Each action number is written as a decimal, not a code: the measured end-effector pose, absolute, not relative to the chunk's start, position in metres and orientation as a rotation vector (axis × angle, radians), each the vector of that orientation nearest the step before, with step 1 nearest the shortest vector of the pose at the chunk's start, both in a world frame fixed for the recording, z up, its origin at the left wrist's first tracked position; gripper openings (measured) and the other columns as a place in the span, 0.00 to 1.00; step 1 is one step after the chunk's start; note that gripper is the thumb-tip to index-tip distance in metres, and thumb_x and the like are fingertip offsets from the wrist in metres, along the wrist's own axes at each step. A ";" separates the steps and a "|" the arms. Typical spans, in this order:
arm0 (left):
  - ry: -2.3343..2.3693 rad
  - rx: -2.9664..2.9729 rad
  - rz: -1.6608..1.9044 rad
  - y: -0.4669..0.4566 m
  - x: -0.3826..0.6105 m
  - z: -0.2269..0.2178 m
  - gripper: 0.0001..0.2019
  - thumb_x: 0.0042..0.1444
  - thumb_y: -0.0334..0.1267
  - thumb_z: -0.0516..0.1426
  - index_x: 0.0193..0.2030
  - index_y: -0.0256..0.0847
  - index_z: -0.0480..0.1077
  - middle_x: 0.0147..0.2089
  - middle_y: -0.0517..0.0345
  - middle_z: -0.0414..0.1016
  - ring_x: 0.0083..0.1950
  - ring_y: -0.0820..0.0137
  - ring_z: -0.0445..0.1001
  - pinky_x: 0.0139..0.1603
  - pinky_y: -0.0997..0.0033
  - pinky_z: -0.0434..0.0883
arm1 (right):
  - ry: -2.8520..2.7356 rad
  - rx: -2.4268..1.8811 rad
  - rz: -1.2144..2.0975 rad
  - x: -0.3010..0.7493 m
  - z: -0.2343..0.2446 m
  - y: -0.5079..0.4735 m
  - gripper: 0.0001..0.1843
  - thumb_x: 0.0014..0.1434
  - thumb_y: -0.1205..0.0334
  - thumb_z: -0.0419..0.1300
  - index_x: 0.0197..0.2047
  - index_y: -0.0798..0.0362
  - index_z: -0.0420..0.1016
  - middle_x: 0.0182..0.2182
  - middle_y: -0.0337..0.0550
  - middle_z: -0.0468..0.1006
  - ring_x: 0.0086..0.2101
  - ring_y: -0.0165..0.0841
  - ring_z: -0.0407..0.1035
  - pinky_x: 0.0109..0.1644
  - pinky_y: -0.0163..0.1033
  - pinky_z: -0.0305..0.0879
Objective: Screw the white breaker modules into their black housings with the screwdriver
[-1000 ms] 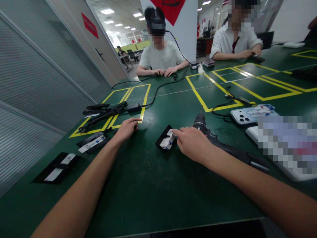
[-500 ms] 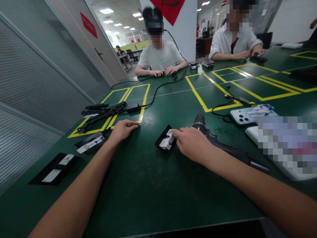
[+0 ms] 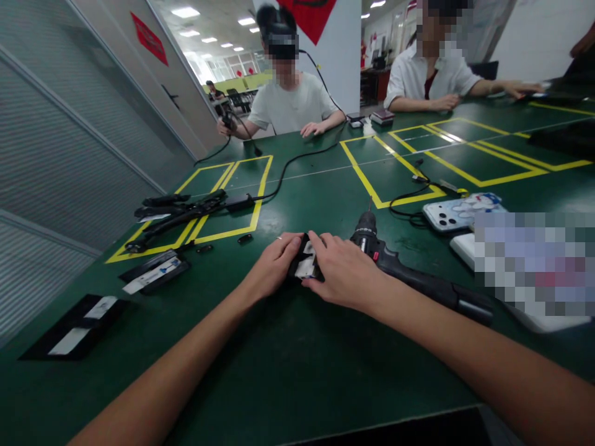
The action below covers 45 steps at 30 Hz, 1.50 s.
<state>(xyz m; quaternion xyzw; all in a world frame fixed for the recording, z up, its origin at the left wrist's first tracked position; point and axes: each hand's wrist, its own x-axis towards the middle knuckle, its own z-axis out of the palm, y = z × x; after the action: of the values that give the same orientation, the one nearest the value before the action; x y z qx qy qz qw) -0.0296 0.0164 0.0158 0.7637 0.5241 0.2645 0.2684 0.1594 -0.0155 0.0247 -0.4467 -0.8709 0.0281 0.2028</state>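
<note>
Between my two hands is a small black piece with a white block or strip on it (image 3: 305,267); its exact kind I cannot make out. My left hand (image 3: 276,265) closes on its left side, thumb against the black edge. From the right, my right hand (image 3: 346,267) grips it with fingers over the top and thumb low. The hands cover much of the piece. A black power drill (image 3: 385,259), bit pointing away, lies just beyond and right of my right hand. Small dark parts (image 3: 245,238) rest on the table left of my left hand.
Black plates with white strips (image 3: 69,339) and a black tool-like assembly with a cable (image 3: 186,217) lie left. A phone (image 3: 458,214), a white case (image 3: 525,310) and a coiled cable (image 3: 409,198) are right. Two people (image 3: 290,102) sit across the green table (image 3: 297,371).
My left hand has moved right from beside the taped area and taken hold of the piece. My right hand has closed around it. The person opposite has raised one hand holding something dark.
</note>
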 end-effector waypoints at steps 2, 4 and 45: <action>1.347 2.067 0.697 0.008 -0.024 0.016 0.26 0.64 0.51 0.41 0.63 0.42 0.60 0.62 0.48 0.66 0.59 0.62 0.67 0.62 0.58 0.62 | -2.409 -1.247 0.133 0.159 0.024 -0.014 0.41 0.56 0.55 0.65 0.65 0.66 0.53 0.46 0.56 0.65 0.43 0.45 0.64 0.47 0.46 0.66; 1.274 2.138 0.633 0.005 -0.027 0.018 0.32 0.60 0.54 0.48 0.68 0.43 0.51 0.67 0.46 0.59 0.61 0.59 0.65 0.62 0.56 0.63 | -2.348 -1.238 0.200 0.160 0.025 -0.014 0.41 0.55 0.57 0.64 0.65 0.65 0.53 0.46 0.56 0.65 0.43 0.44 0.64 0.47 0.45 0.66; 1.462 1.974 -0.006 0.026 -0.098 0.051 0.32 0.59 0.51 0.51 0.69 0.48 0.51 0.60 0.50 0.69 0.57 0.57 0.70 0.59 0.53 0.66 | -1.628 -1.222 0.528 0.158 0.023 -0.009 0.39 0.53 0.53 0.64 0.62 0.63 0.59 0.50 0.53 0.65 0.45 0.41 0.64 0.50 0.44 0.68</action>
<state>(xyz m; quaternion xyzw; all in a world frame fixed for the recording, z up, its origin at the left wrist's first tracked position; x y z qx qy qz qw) -0.0978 0.0257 0.0514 0.7570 0.5604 -0.0025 0.3359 0.1577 -0.0086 0.0234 -0.5043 -0.6722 0.2180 0.4962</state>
